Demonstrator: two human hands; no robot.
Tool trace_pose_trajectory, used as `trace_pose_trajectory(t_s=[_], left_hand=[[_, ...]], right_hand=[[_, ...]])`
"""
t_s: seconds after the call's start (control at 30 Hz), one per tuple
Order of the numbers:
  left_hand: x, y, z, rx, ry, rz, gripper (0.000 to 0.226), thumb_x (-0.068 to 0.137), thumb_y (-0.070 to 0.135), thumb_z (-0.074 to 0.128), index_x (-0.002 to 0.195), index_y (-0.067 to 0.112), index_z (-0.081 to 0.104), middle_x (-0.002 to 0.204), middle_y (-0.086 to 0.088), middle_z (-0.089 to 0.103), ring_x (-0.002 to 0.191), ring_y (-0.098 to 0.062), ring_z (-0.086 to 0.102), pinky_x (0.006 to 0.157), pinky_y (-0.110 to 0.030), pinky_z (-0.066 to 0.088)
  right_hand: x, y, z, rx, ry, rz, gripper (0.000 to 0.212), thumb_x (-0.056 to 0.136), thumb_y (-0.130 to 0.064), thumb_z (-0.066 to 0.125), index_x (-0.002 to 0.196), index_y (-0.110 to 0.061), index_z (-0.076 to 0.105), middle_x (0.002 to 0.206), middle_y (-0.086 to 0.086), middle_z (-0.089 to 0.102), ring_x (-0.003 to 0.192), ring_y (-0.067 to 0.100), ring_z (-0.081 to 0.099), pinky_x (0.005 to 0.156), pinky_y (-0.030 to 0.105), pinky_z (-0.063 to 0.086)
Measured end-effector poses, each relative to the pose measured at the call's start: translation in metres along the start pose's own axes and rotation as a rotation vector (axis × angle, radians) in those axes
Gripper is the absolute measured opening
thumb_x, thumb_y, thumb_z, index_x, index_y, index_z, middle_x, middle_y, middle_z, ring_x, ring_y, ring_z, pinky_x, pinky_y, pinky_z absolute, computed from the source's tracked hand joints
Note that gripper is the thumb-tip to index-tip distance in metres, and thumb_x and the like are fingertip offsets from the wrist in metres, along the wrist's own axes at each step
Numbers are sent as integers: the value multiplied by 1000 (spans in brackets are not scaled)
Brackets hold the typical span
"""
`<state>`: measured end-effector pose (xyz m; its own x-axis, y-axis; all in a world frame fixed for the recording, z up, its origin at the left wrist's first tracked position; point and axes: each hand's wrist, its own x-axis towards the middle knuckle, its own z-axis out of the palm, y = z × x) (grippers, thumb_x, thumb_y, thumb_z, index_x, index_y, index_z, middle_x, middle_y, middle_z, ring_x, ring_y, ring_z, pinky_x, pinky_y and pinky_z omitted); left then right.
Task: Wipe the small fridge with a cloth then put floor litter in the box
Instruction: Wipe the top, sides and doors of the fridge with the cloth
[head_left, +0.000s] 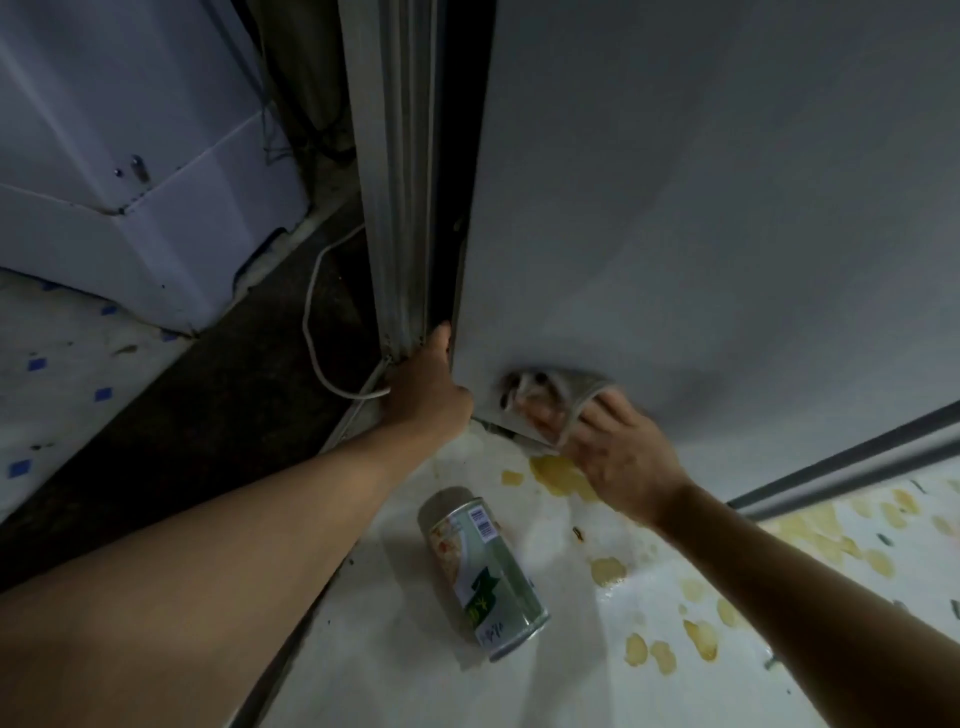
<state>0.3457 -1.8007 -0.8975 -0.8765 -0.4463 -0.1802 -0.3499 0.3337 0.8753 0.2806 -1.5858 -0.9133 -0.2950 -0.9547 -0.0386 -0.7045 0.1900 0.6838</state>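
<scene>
— Below, what is seen by the grey fridge door (727, 208)?
— A green-labelled metal can (485, 574) is laid sideways.
— And hands?
— Its edge is gripped by the left hand (428, 387); a grey cloth (550, 405) is pressed low against it by the right hand (618, 457).

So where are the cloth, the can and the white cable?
cloth (558, 400), head view, on its grey middle.
can (483, 566), head view, on its green label.
white cable (311, 312), head view, on its curved stretch.

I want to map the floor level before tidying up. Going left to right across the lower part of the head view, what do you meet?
White appliance → white cable → left hand on the fridge door edge → lying can → cloth → right hand.
</scene>
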Motion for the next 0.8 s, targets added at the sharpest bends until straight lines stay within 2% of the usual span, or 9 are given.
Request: trace_pose_trajectory(t_s=[0.07, 0.17, 0.23, 0.3, 0.37, 0.5, 0.57, 0.67, 0.8], left_hand=[[-4, 3, 3, 21, 22, -28, 81, 74, -7, 52, 146, 18, 26, 139, -8, 51, 131, -23, 46, 106, -40, 41], [-9, 9, 4, 51, 46, -51, 85, 73, -2, 58, 147, 20, 21, 139, -7, 50, 128, -24, 48, 104, -39, 43], [-11, 12, 6, 68, 45, -58, 88, 75, 0, 61, 148, 19, 16, 142, -9, 47, 129, -25, 47, 105, -40, 42], [-13, 14, 6, 80, 40, -67, 89, 77, 1, 62, 149, 18, 13, 144, -10, 44, 130, -26, 45, 105, -40, 41], [-14, 14, 7, 104, 50, -77, 88, 78, 2, 62, 149, 19, 13, 144, -10, 44, 129, -26, 46, 104, -41, 42], [-16, 15, 11, 116, 92, -74, 85, 77, 2, 60, 148, 20, 16, 140, -10, 49, 126, -27, 49, 101, -41, 44], [-18, 16, 14, 100, 105, -69, 86, 77, 1, 58, 148, 21, 14, 140, -10, 48, 127, -27, 48, 102, -40, 44], [-17, 15, 17, 77, 115, -63, 89, 77, -1, 58, 149, 21, 11, 141, -10, 47, 127, -26, 48, 102, -41, 44], [-15, 14, 18, 43, 122, -53, 87, 77, -3, 59, 148, 18, 14, 141, -9, 48, 127, -23, 49, 104, -39, 43]], right_hand=[[-3, -14, 11, -28, -206, -197, 70, 94, -19, 40, 151, -21, 0, 160, 0, 5, 146, 26, 6, 114, 43, -9], [-2, -17, 11, -74, -250, -223, 73, 97, -21, 37, 144, -20, -20, 159, 2, -5, 146, 26, -1, 115, 42, -9], [-9, -7, 0, -31, -209, -143, 69, 97, -20, 35, 148, -21, -10, 160, -2, 1, 146, 23, 3, 113, 41, -12], [-20, 10, -4, -38, 12, -8, 63, 92, -21, 38, 149, -22, 12, 157, -6, 19, 143, 20, 22, 116, 41, 2], [-40, 24, -1, -54, 153, 123, 57, 92, -15, 31, 148, -21, 21, 156, -5, 18, 142, 22, 21, 117, 39, 7], [-61, 28, 11, -260, 57, 117, 63, 89, -14, 37, 147, -32, 23, 154, -11, 12, 140, 26, 9, 116, 42, -10], [-59, 16, 10, -284, -156, -50, 61, 94, -21, 38, 144, -48, 14, 151, -26, 11, 141, 22, 10, 115, 43, -11], [-61, 0, 26, -237, -325, -251, 86, 92, -12, 41, 143, -13, -28, 158, 1, -12, 145, 26, -8, 109, 44, -14], [-69, 9, 26, -282, -258, -211, 89, 94, -14, 39, 130, -7, -42, 159, 0, -12, 144, 23, -12, 107, 44, -16]])
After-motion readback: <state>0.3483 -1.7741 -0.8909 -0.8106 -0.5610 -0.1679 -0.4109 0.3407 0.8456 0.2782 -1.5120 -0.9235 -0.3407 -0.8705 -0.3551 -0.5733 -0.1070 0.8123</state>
